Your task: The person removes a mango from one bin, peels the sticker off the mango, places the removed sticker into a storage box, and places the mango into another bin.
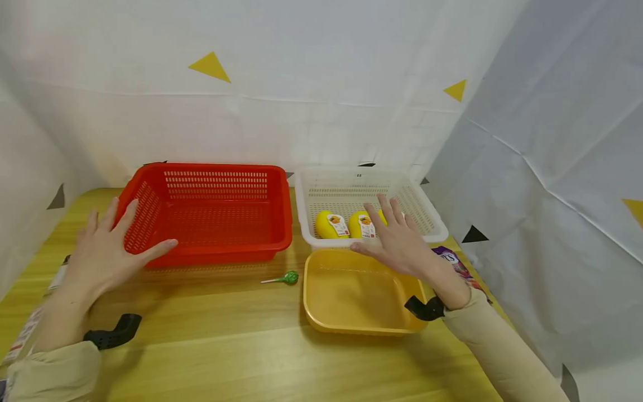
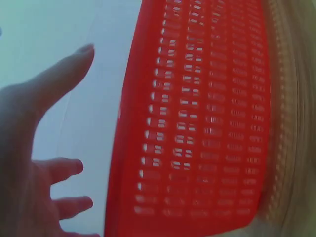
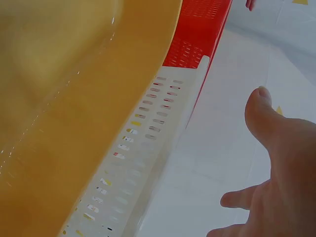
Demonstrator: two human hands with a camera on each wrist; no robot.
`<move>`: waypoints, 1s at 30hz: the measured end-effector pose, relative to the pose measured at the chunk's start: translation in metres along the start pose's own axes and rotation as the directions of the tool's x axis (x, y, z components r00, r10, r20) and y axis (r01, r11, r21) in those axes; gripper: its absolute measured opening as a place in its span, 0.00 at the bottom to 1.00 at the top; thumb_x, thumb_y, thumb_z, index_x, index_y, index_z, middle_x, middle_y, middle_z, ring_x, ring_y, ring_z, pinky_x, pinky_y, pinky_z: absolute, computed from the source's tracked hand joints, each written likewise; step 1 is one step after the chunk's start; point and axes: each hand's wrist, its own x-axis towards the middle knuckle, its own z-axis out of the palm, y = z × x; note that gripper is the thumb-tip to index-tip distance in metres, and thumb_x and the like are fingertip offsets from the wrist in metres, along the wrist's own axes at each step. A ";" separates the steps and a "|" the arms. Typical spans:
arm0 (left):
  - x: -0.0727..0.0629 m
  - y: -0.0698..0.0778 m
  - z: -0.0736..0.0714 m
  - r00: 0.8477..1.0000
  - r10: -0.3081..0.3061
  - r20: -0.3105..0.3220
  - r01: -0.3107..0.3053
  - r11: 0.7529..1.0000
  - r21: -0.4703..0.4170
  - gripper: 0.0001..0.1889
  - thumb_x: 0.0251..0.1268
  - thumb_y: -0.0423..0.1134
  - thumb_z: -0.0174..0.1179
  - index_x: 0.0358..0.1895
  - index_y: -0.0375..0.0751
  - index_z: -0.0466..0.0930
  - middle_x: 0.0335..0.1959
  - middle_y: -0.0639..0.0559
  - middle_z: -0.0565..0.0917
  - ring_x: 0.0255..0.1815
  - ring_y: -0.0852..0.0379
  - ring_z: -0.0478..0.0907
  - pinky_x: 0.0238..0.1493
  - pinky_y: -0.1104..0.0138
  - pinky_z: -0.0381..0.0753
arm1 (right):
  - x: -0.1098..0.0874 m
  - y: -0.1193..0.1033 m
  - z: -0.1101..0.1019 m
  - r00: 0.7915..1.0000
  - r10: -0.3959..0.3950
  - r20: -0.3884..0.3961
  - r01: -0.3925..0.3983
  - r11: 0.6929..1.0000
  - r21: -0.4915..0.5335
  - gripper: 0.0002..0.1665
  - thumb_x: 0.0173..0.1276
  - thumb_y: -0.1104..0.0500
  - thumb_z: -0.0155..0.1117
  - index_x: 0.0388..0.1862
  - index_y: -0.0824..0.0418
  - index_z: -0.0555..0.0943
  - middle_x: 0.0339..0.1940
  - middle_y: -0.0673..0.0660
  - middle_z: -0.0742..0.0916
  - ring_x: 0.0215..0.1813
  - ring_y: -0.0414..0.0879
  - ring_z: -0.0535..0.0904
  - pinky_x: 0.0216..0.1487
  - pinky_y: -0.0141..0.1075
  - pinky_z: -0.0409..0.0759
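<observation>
My left hand [image 1: 113,248] hovers by the left end of the red basket [image 1: 216,254], fingers spread and holding nothing. In the left wrist view, its thumb and fingertips stand apart from the basket's slotted wall [image 2: 197,118]. Over the near right part of the white basket [image 1: 321,242] is my right hand [image 1: 397,237], also spread and holding nothing. Yellow round fruits [image 1: 329,224] with printed labels lie inside the white basket, one partly hidden behind the right hand. Below that hand, a yellow-orange tray [image 1: 351,296] stands in front of the white basket.
A green-wrapped lollipop [image 1: 288,277] lies on the wooden table [image 1: 216,357] between the red basket and the tray. At the right table edge, a purple packet [image 1: 454,259] is partly covered by the right arm. White sheeting [image 1: 321,67] encloses the back and sides.
</observation>
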 end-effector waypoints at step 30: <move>0.003 -0.050 0.007 0.994 0.035 0.105 0.016 0.895 -0.446 0.58 0.61 0.49 0.71 0.82 0.59 0.33 0.77 0.39 0.52 0.66 0.41 0.60 0.50 0.46 0.74 | 0.093 -0.002 -0.017 0.958 -0.155 0.239 0.020 0.874 0.485 0.44 0.67 0.45 0.70 0.77 0.54 0.63 0.75 0.62 0.70 0.70 0.62 0.70 0.64 0.58 0.75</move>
